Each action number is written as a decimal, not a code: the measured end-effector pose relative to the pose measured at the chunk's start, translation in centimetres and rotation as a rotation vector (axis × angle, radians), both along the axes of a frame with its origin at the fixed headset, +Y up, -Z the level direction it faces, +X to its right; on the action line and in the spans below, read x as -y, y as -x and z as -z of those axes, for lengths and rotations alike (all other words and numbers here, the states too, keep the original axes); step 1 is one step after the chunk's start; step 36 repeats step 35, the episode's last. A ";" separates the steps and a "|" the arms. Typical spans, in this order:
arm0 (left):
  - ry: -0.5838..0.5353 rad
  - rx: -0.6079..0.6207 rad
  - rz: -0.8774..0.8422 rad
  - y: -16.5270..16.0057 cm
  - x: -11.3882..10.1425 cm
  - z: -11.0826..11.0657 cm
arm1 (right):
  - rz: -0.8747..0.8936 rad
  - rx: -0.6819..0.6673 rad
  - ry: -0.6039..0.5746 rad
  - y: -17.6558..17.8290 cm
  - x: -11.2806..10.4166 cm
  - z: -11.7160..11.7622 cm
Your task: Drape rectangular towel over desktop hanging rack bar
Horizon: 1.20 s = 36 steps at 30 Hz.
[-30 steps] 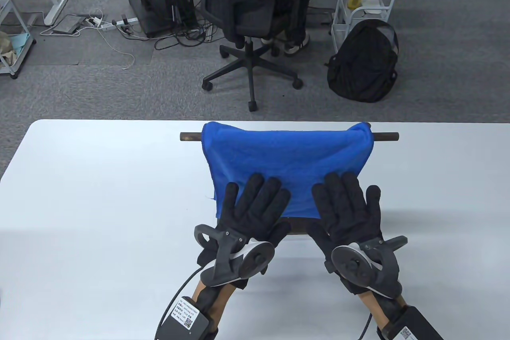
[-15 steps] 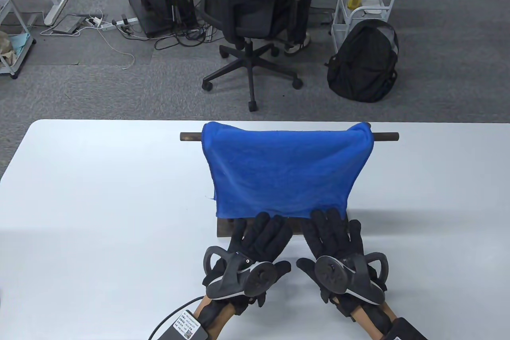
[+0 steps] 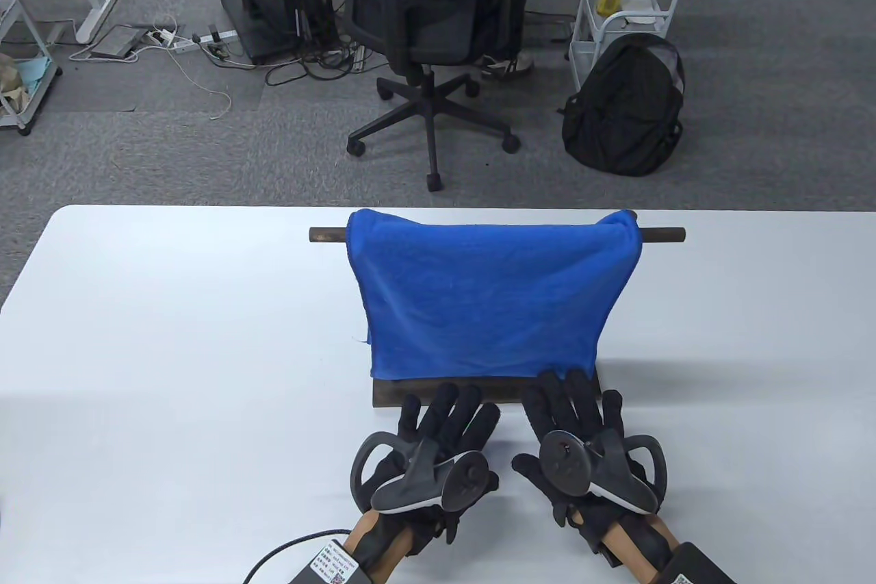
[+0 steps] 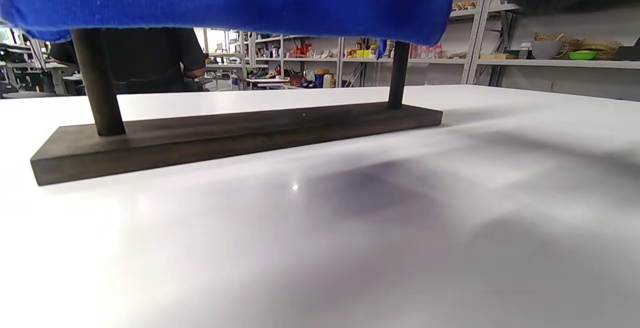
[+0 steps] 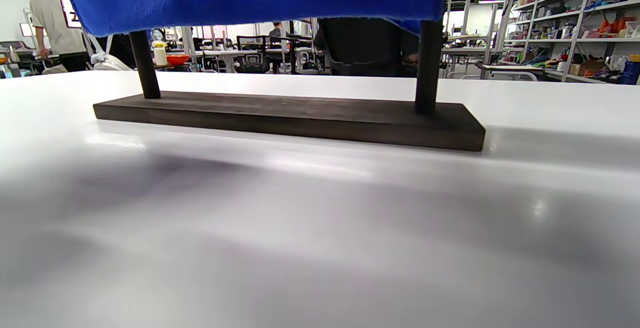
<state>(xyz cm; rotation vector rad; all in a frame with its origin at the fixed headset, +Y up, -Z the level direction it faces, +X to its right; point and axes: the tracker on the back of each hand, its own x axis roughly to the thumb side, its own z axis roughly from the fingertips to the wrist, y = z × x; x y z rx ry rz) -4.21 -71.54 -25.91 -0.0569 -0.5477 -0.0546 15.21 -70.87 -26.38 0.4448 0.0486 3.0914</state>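
Crosswise on the white table [image 3: 171,310], the dark round bar [image 3: 664,235] of the rack runs left to right, parallel to the far edge and nearer that edge than the near one; its two ends stick out bare past the cloth. Over it hangs the blue towel [image 3: 486,296], a soft, nubbly terry rectangle with its long axis along the bar, the front panel falling toward the near edge and stopping short of the flat wooden base [image 3: 390,394]; the base is a dark, matte, oblong plank lying on the tabletop, and from the left wrist view two round dark posts [image 4: 97,88] rise from it into the cloth. Near the table's near edge, the left hand [image 3: 438,433] rests with black-gloved fingers spread and holding nothing, fingertips at the base's front edge; the right hand [image 3: 582,433] lies beside it likewise splayed and empty, its fingertips reaching the towel's hem, though contact cannot be told.
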 end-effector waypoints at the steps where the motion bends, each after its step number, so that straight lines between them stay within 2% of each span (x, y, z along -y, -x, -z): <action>1: -0.001 0.000 -0.001 0.0 0.0 0.0 | -0.005 0.001 0.005 0.0 0.0 0.0; 23: -0.027 0.008 0.023 -0.3 0.2 -0.2 | 0.001 0.006 0.040 0.4 0.4 -0.2; 36: -0.022 -0.005 0.021 0.0 0.1 0.0 | -0.021 -0.007 0.071 0.8 1.3 -0.1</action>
